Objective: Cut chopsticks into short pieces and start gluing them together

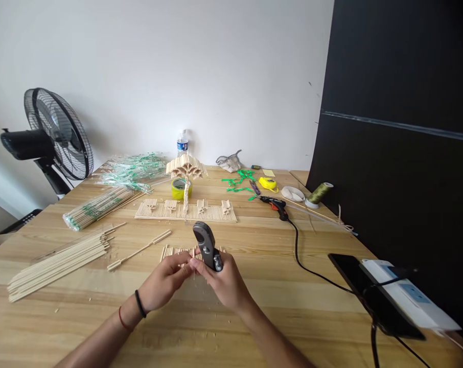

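I see the right hand (227, 282) gripping a smooth grey tool (206, 244), the left hand (164, 283) pinching a thin stick (193, 252). They partly hide a slatted wooden panel (169, 251).

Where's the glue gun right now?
In the head view, the glue gun lies on the table right of centre, farther back than the right hand, just in front of the yellow tape measure.

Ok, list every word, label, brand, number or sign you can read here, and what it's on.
No text is legible.
Bottle label: blue and white, too small to read.
Wrapped stick bundle: green markings, too blurred.
White item: blue panels, markings too small.
Grey tool in the right hand: no lettering discernible.
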Motion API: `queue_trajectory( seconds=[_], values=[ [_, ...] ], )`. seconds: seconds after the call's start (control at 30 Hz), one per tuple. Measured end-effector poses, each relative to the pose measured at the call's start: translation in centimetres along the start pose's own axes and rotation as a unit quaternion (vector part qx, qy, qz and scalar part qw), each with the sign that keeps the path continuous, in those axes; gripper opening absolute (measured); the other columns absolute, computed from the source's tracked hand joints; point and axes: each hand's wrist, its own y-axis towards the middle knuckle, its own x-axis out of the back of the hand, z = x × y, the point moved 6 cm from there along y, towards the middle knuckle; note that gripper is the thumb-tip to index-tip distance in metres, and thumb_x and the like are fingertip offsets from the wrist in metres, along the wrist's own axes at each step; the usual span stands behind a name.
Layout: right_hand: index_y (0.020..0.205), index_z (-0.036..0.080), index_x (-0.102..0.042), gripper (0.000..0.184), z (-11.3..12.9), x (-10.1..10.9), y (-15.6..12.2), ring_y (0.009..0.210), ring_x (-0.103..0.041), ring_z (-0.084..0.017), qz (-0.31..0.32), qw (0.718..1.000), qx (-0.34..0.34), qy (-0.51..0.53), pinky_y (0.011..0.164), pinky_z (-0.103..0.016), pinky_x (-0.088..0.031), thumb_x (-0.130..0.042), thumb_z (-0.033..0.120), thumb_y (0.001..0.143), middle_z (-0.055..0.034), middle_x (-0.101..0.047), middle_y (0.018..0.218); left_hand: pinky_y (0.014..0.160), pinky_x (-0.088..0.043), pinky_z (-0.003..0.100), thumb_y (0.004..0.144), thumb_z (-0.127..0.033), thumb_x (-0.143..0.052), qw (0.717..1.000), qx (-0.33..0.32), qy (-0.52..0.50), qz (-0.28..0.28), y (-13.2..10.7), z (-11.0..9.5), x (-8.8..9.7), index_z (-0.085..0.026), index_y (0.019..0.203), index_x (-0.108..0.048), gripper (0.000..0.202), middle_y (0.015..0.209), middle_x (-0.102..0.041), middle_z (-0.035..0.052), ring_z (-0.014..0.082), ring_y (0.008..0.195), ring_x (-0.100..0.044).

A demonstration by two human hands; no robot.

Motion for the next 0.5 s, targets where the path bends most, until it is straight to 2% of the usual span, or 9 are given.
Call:
queue_trajectory(
  seconds=[0.07,0.13,0.23,0.33,0.43,0.5],
  values=[
    [0.091,0.016,-0.071,0.035,-0.7,-0.1,0.1,0.053,-0.048,-0.012,-0.006,0.999,-0.04,0.035,0.051,-0.024,-0.041,-0.071,0.051,0.087,0.0015,-0.06,0.066,0.075,-0.042,0.03,0.098,-0.05,-0.055,1.0,-0.008,0.006,0.018,0.0,-0.1,-0.4,-0.017,0.08,-0.066,0.039,0.078,-0.06,0.0026,0.0176,0.076,-0.05],
    [0.091,0.015,-0.07,0.038,-1.2,0.2,0.2,0.049,-0.045,-0.011,-0.02,0.996,-0.061,0.055,0.047,-0.024,-0.038,-0.072,0.053,0.085,0.0033,-0.056,0.06,0.074,-0.041,0.03,0.096,-0.045,-0.058,1.0,0.013,0.004,0.004,0.1,0.5,0.2,-0.017,0.082,-0.067,0.033,0.075,-0.058,0.0008,0.0168,0.073,-0.049],
    [0.088,0.016,-0.068,0.04,-1.3,1.0,0.4,0.048,-0.047,-0.011,-0.048,0.994,-0.066,0.069,0.048,-0.024,-0.039,-0.073,0.056,0.084,0.005,-0.052,0.056,0.059,-0.033,0.026,0.088,-0.035,-0.062,0.99,0.047,-0.087,-0.105,0.3,2.1,2.9,-0.018,0.093,-0.068,0.019,0.066,-0.046,-0.0042,0.0132,0.06,-0.038],
    [0.085,0.016,-0.066,0.044,-1.3,1.7,0.6,0.048,-0.049,-0.012,-0.069,0.992,-0.076,0.076,0.048,-0.024,-0.04,-0.074,0.059,0.08,0.0051,-0.051,0.056,0.062,-0.036,0.026,0.075,-0.025,-0.059,0.964,0.031,-0.173,-0.201,0.6,3.3,5.3,-0.019,0.097,-0.065,0.024,0.074,-0.048,-0.0031,0.0138,0.065,-0.042],
    [0.084,0.017,-0.066,0.046,-1.1,1.9,0.7,0.047,-0.049,-0.012,-0.072,0.991,-0.081,0.076,0.047,-0.025,-0.04,-0.075,0.061,0.078,0.0048,-0.052,0.056,0.068,-0.041,0.025,0.064,-0.02,-0.057,0.956,0.029,-0.175,-0.232,0.9,4.1,6.3,-0.019,0.095,-0.062,0.031,0.083,-0.054,-0.0001,0.0154,0.076,-0.049],
    [0.083,0.017,-0.066,0.046,-1.0,1.8,0.7,0.047,-0.05,-0.013,-0.069,0.992,-0.079,0.074,0.048,-0.025,-0.041,-0.076,0.062,0.077,0.0047,-0.053,0.055,0.073,-0.044,0.026,0.064,-0.019,-0.056,0.957,0.033,-0.17,-0.235,1.0,4.4,6.3,-0.019,0.096,-0.063,0.033,0.088,-0.058,0.0015,0.0165,0.082,-0.054]
  ],
)
